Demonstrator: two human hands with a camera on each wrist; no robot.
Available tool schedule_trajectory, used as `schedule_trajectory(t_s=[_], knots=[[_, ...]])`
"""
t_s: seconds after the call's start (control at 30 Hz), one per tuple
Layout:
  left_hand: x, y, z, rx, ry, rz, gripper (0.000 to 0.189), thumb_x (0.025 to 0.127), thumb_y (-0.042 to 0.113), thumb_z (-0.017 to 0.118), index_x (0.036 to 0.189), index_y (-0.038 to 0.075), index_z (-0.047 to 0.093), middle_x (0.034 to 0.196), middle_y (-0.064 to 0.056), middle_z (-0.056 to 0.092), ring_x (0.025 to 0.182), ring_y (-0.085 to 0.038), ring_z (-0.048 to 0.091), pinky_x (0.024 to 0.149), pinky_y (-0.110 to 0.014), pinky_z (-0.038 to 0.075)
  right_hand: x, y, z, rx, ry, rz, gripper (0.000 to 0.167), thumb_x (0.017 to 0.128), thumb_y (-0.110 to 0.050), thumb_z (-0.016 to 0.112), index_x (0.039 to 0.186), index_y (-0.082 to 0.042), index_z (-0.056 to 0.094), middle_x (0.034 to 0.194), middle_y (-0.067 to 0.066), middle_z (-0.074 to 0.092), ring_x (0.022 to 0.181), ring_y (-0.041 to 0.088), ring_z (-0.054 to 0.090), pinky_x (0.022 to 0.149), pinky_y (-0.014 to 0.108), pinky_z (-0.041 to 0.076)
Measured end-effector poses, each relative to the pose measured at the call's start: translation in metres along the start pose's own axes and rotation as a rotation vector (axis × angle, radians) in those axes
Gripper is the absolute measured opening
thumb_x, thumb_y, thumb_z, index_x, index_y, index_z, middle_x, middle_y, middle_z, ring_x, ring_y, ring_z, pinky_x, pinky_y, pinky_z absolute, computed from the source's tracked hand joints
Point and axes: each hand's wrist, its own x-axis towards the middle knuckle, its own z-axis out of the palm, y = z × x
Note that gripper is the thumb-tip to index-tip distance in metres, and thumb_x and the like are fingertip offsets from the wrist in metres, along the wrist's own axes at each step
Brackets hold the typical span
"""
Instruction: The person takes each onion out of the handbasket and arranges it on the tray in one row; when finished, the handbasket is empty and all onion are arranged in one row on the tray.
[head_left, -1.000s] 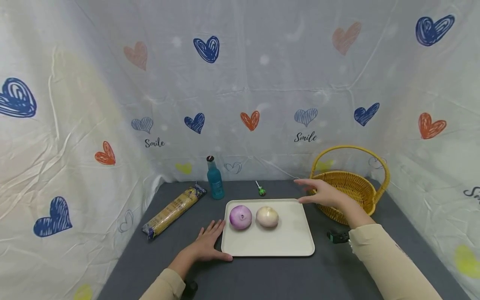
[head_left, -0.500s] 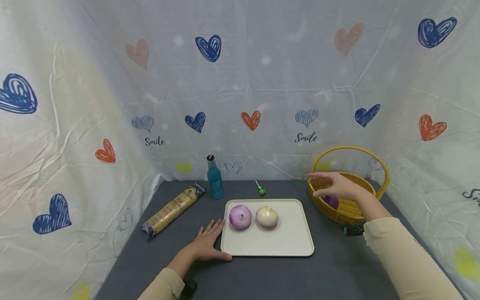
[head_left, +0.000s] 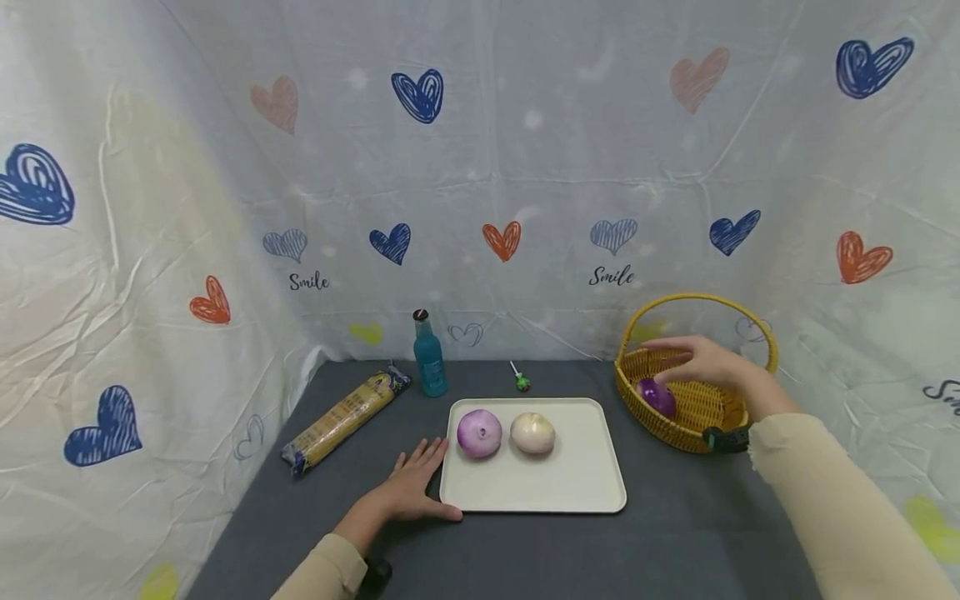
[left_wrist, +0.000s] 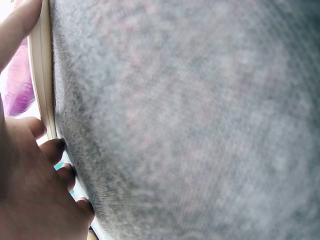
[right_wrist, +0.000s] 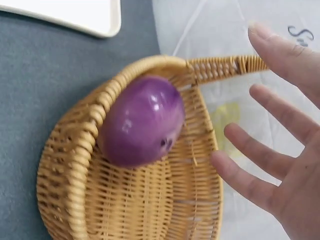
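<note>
My left hand (head_left: pixel 411 490) lies with spread fingers at the left edge of a cream tray (head_left: pixel 558 483), fingertips and thumb right at the rim. On the tray sit a light purple onion (head_left: pixel 479 434) and a whitish onion (head_left: pixel 533 434), side by side. Over a yellow wicker basket (head_left: pixel 701 407) is my right hand (head_left: pixel 707 365), its fingers extended and holding nothing. A glossy, rounded purple vegetable (right_wrist: pixel 142 122) rests inside the basket against its wall; in the right wrist view the fingers are apart from it.
A blue bottle (head_left: pixel 430 362) stands at the back, left of the tray. Left of the tray lies a long packet of noodles (head_left: pixel 348 421). A green lollipop (head_left: pixel 522 382) lies behind the tray. The basket's tall handle (head_left: pixel 697 296) arches above it.
My right hand has moved right, from the gap between tray and basket to over the basket, and the purple vegetable in it has come into sight. My left hand has stayed in place.
</note>
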Motion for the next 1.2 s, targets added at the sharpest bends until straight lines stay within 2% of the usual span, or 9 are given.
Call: schedule_trajectory(t_s=[0.13,0.27,0.53,0.7,0.9,1.07,1.2], knots=[[0.0,0.0,0.0,0.003,-0.001,-0.006,0.125,0.072,0.076,0.073,0.164,0.016,0.014,0.17,-0.011,0.014,0.157,-0.037,0.005,0.12,-0.068,0.004,0.0,0.006,-0.004,-0.006,-0.023,0.023,0.07,0.093,-0.034,0.074,0.151,-0.008,0.046,0.155,0.027,0.04,0.135,0.054,0.043,0.098,0.059,0.051],[-0.001,0.002,-0.001,0.005,-0.003,-0.011,0.125,0.072,0.076,0.073,0.164,0.015,0.014,0.17,-0.01,0.014,0.157,-0.037,0.005,0.121,-0.068,0.004,0.0,0.012,-0.005,0.007,-0.057,0.063,0.068,0.093,-0.032,0.073,0.151,-0.008,0.047,0.157,0.029,0.036,0.133,0.052,0.046,0.098,0.056,0.052],[-0.001,0.002,-0.001,0.006,-0.002,-0.009,0.124,0.072,0.075,0.074,0.164,0.015,0.014,0.17,-0.011,0.014,0.157,-0.037,0.006,0.12,-0.068,0.005,0.003,0.028,0.002,0.188,-0.129,0.208,0.069,0.096,-0.028,0.071,0.154,-0.006,0.041,0.162,0.028,0.025,0.14,0.053,0.036,0.105,0.064,0.044],[-0.002,0.002,-0.001,0.01,0.001,-0.006,0.124,0.072,0.075,0.074,0.164,0.015,0.014,0.17,-0.011,0.014,0.157,-0.038,0.006,0.12,-0.069,0.005,0.008,0.036,0.01,0.255,-0.135,0.263,0.067,0.094,-0.028,0.073,0.152,-0.007,0.045,0.16,0.026,0.031,0.139,0.048,0.042,0.104,0.063,0.046],[0.0,0.002,-0.001,-0.016,-0.006,0.019,0.126,0.072,0.077,0.073,0.163,0.012,0.015,0.169,-0.014,0.015,0.156,-0.041,0.005,0.119,-0.07,0.002,0.007,0.04,0.014,0.275,-0.127,0.279,0.068,0.093,-0.025,0.073,0.151,-0.003,0.044,0.155,0.031,0.037,0.132,0.047,0.05,0.095,0.062,0.052],[-0.002,0.003,-0.001,-0.008,-0.005,0.0,0.126,0.071,0.077,0.073,0.163,0.014,0.015,0.17,-0.012,0.014,0.157,-0.039,0.005,0.12,-0.069,0.002,0.01,0.039,0.016,0.298,-0.141,0.285,0.069,0.093,-0.025,0.073,0.151,-0.003,0.044,0.154,0.033,0.036,0.131,0.047,0.051,0.092,0.06,0.054],[-0.003,0.004,-0.001,0.008,0.0,-0.01,0.125,0.072,0.075,0.074,0.164,0.015,0.015,0.17,-0.011,0.014,0.157,-0.037,0.006,0.12,-0.069,0.004,0.013,0.041,0.018,0.303,-0.157,0.301,0.067,0.094,-0.025,0.073,0.151,-0.005,0.046,0.151,0.032,0.041,0.126,0.043,0.055,0.089,0.058,0.056]])
